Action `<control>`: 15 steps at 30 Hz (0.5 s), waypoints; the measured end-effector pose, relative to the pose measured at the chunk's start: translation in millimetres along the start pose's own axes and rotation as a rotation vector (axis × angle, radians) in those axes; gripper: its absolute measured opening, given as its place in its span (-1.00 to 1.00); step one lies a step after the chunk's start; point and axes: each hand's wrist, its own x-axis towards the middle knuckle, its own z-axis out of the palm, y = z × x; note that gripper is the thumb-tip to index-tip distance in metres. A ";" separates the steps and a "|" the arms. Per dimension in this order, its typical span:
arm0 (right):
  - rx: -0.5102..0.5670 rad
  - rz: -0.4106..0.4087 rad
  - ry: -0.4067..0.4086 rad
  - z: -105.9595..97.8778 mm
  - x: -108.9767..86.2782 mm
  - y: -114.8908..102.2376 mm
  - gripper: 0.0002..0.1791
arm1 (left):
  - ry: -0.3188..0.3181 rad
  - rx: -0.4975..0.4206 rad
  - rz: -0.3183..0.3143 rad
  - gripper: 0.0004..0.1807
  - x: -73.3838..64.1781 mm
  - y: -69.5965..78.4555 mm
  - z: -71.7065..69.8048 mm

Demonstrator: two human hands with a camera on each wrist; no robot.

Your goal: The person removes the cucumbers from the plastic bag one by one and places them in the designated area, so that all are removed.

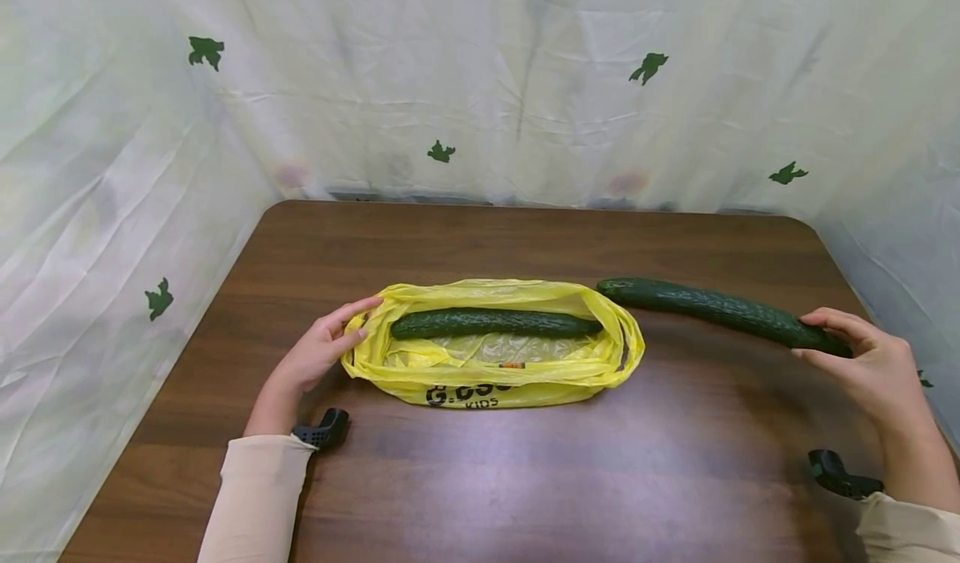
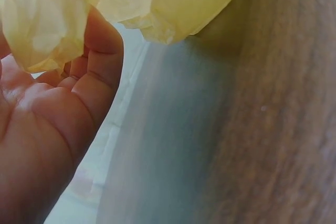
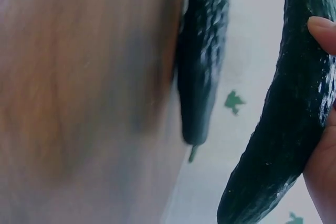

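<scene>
Across the right of the table (image 1: 720, 429), held cucumber (image 1: 712, 306): dark green and gently curved, it stretched slantwise from the right hand (image 1: 873, 371) toward the right rim of the yellow bag (image 1: 487, 376); whether its tip touched the plastic could not be told.
Right fingers: they pinched the cucumber near its right end, thumb on the near side and fingers on the far side, parted only by its thickness.
Bag's place: it sat on the table between the two hands, its wide mouth gaping upward.
Bagged cucumber (image 1: 495, 322): it lay lengthwise inside the bag, nearer the far wall.
Left fingers: the left hand (image 1: 318, 346) had the bag's left rim between thumb and fingers, yellow plastic filling the gap; the rearmost fingers were partly hidden.
Bag print: black lettering on the near side read "G." and then characters broken by a fold, with "KIDS" below; an orange-and-dark mark (image 1: 512, 365) on the near rim was too small to read.
Right-wrist view: a second cucumber (image 3: 202, 61), with a short stem, showed near the gripped one; which it was could not be told.
Backdrop: pale curtain (image 1: 450, 62) with dark green shapes (image 1: 648, 67).
</scene>
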 end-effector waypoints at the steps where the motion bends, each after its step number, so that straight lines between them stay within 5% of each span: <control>1: -0.010 0.019 -0.014 -0.8 -0.5 2.4 -0.61 | 0.001 -0.004 -0.003 -0.50 0.0 0.5 0.2; 8: -0.066 0.150 -0.166 -2.0 -1.6 15.9 -0.53 | 0.008 -0.008 -0.061 -0.48 0.0 3.0 0.5; 15: -0.060 0.162 -0.260 2.8 2.6 27.3 -0.52 | 0.001 -0.013 -0.068 -0.48 0.6 3.2 0.8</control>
